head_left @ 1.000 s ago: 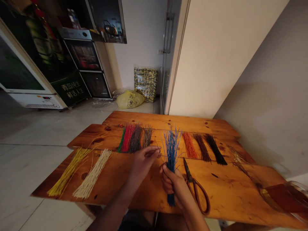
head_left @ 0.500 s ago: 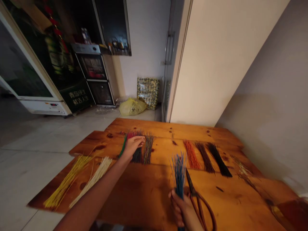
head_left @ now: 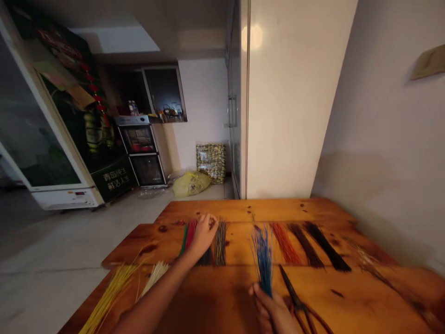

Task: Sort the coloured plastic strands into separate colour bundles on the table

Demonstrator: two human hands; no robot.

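Observation:
My right hand (head_left: pixel 273 308) is wrapped round a bundle of blue strands (head_left: pixel 264 260), which stands upright with its tips fanned out. Over the dark bundle (head_left: pixel 206 257) is my left hand (head_left: pixel 205 232), its fingertips bent together near a mixed-colour bundle (head_left: pixel 220 243); anything between them is too small to make out. Red (head_left: pixel 190 234) and green (head_left: pixel 183 241) bundles lie to its left. Scissors with long dark blades (head_left: pixel 295 297) rest on the table beside my right hand.
On the wooden table (head_left: pixel 243 211), orange (head_left: pixel 285 243), brown (head_left: pixel 306 246) and black (head_left: pixel 327 246) bundles lie at the right, yellow (head_left: pixel 109 297) and cream (head_left: pixel 155 276) ones at the left. Loose strands (head_left: pixel 371 262) lie far right. A cabinet stands behind.
The view has tilted up, so the table sits lower in the picture. My left hand has shifted slightly right over the bundles. The blue bundle is still in my right hand.

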